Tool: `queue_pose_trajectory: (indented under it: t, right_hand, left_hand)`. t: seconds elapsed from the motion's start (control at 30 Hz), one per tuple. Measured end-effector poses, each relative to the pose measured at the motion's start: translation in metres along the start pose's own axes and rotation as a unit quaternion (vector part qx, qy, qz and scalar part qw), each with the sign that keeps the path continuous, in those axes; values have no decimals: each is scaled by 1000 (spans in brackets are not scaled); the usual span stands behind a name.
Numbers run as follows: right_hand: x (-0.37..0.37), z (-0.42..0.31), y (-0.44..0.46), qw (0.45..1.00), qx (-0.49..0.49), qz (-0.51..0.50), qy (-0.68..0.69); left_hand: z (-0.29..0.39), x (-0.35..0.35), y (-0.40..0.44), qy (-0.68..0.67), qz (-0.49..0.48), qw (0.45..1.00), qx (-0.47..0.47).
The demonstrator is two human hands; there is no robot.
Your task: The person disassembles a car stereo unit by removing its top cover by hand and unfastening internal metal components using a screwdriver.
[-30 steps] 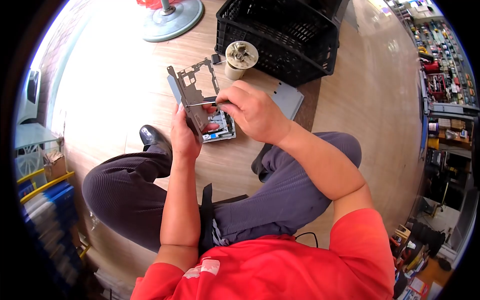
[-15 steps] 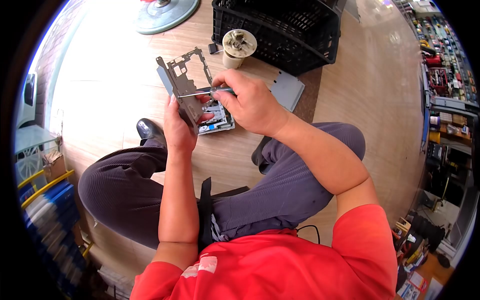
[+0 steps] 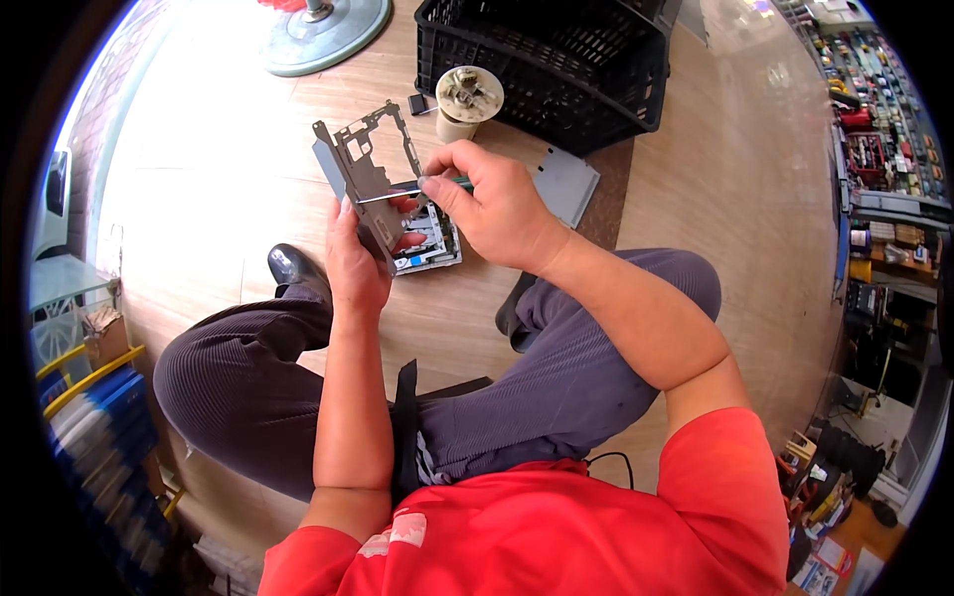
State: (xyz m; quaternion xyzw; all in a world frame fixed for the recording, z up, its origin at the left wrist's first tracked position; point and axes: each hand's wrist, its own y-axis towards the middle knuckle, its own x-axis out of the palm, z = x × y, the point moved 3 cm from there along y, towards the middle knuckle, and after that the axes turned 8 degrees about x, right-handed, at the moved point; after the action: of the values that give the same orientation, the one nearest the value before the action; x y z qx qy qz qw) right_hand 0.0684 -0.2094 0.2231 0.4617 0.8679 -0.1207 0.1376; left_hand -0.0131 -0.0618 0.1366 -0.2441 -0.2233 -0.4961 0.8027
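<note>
My left hand (image 3: 360, 260) grips a grey metal frame (image 3: 373, 169) with cut-outs, tilted up above the floor. My right hand (image 3: 492, 204) is closed round the green handle of a screwdriver (image 3: 393, 196). Its thin shaft points left, and the tip meets the frame near my left thumb; whether it sits in a screw is too small to tell. Below the frame, partly hidden by it and my hands, an opened device (image 3: 437, 245) with metal and blue parts lies on the floor.
Beyond my hands stand a beige cup (image 3: 455, 127) topped by a disc holding small parts and a black plastic crate (image 3: 556, 74). A grey metal panel (image 3: 566, 187) lies right of my right hand. At the top left is a round base (image 3: 328, 45). Crowded shelves (image 3: 884, 159) line the right side.
Both hands keep nearly the same pose, with the screwdriver tip still at the frame. The view has shifted slightly, so the crate and cup appear a little further left.
</note>
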Motion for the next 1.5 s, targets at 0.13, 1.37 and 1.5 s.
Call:
queue_pose_trajectory:
  t: [0.13, 1.37, 1.5]
  right_hand:
    - [0, -1, 0, 997, -21, -14, -67]
    - [0, -8, -1, 989, -115, 10, -91]
    - [1, 3, 4, 999, -29, 9, -14]
  left_hand:
    - [2, 2, -1, -6, 9, 1000, -7]
    - [-7, -2, 0, -47, -6, 998, -45]
    - [-5, 0, -1, -33, 4, 999, -39]
